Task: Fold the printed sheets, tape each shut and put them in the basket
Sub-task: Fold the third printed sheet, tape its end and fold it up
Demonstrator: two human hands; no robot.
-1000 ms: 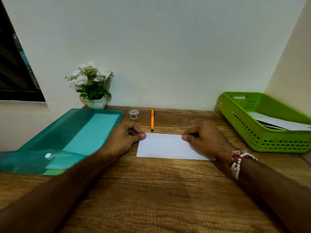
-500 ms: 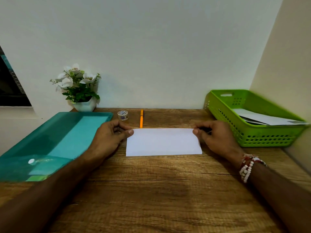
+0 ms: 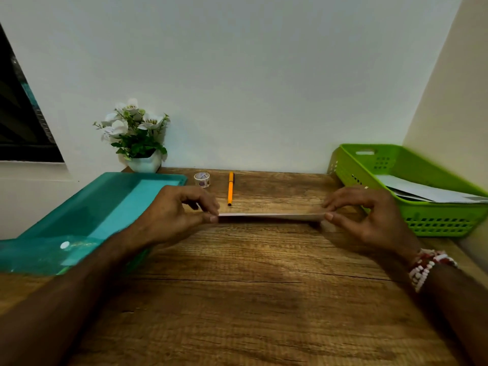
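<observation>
No lettering can be read anywhere — the tape roll (image 3: 202, 179) bears only a blurred pattern.

The folded sheet (image 3: 269, 215) spans the middle of the desk (image 3: 237, 299), its left end pinched by the left hand (image 3: 169, 215), its right end by the right hand (image 3: 369, 220). Behind it lie the tape roll (image 3: 202, 179) and, just right of that, the pen (image 3: 230, 188). The folder (image 3: 87, 215) covers the desk's left side, the potted plant (image 3: 137, 143) behind it at the wall. The basket (image 3: 449, 223) stands at the right, papers (image 3: 422, 191) inside
</observation>
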